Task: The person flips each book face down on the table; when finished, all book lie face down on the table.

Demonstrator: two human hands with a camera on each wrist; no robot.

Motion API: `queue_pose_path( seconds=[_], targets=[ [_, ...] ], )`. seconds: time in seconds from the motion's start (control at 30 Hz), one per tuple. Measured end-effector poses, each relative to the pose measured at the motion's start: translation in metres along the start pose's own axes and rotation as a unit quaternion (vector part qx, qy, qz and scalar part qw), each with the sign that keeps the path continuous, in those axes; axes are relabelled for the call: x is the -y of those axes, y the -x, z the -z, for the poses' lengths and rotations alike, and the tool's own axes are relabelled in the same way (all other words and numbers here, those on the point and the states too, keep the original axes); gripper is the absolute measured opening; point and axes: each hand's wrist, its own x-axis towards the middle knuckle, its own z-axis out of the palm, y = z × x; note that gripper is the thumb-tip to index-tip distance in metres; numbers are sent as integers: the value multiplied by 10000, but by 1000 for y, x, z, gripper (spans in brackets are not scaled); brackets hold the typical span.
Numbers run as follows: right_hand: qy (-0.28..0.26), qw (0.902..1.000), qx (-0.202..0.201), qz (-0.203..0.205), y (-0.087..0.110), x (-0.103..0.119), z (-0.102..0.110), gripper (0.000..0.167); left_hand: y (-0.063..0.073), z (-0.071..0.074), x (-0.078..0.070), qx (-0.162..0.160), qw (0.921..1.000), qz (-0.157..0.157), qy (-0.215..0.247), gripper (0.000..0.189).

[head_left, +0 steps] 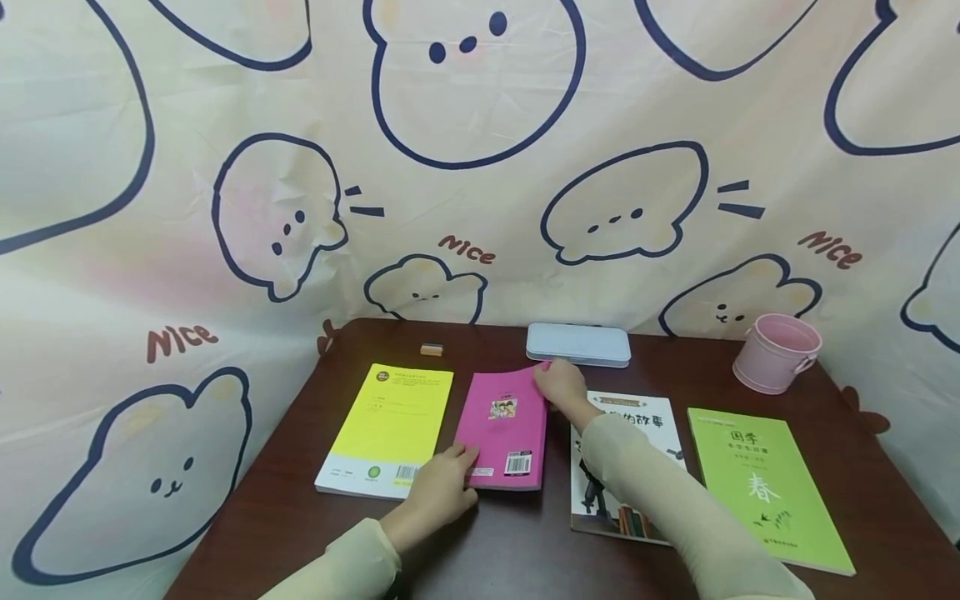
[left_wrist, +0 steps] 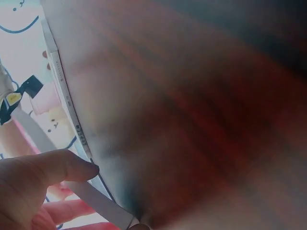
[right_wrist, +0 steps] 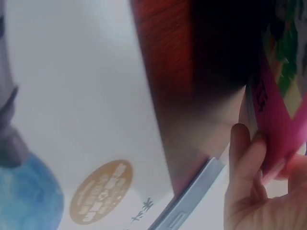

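Note:
A pink book (head_left: 504,429) lies near the middle of the table, its barcode side up. My right hand (head_left: 564,390) pinches its far right corner, which is raised off the table. The right wrist view shows that hand's fingers (right_wrist: 244,167) against the patterned cover on the book's underside (right_wrist: 276,110). At the near left corner, my left hand (head_left: 438,492) grips the book's edge, fingertips on the pink cover. In the left wrist view the thumb (left_wrist: 72,165) shows beside a pale strip (left_wrist: 103,203); the rest of the book is hidden there.
Left of the pink book lies a yellow book (head_left: 393,417). A white picture-covered book (head_left: 637,417) lies partly under my right forearm, with a green book (head_left: 768,483) farther right. Along the back are an eraser (head_left: 431,350), a light blue case (head_left: 577,343) and a pink bucket (head_left: 772,358).

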Motion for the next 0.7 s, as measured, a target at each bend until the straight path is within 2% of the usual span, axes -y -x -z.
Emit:
queue_pose_path(
  seconds=[0.2, 0.33, 0.47, 0.6, 0.7],
  targets=[
    [244, 9983, 425, -302, -2, -7, 2, 32, -3, -1, 0, 111, 9993, -34, -365, 59],
    [240, 9974, 591, -335, -6, -14, 3, 33, -8, 0, -2, 186, 9978, -157, -618, 56],
    [212, 9978, 554, -296, -9, -18, 1, 31, -13, 1, -2, 230, 9963, -270, -780, 53],
    [310, 9982, 482, -156, -9, -20, -6, 24, -16, 2, 1, 265, 9963, -304, -753, 51],
    [253, 9985, 492, -51, -9, -20, -11, 35, -15, 1, 3, 275, 9964, -312, -745, 50]
  ],
)
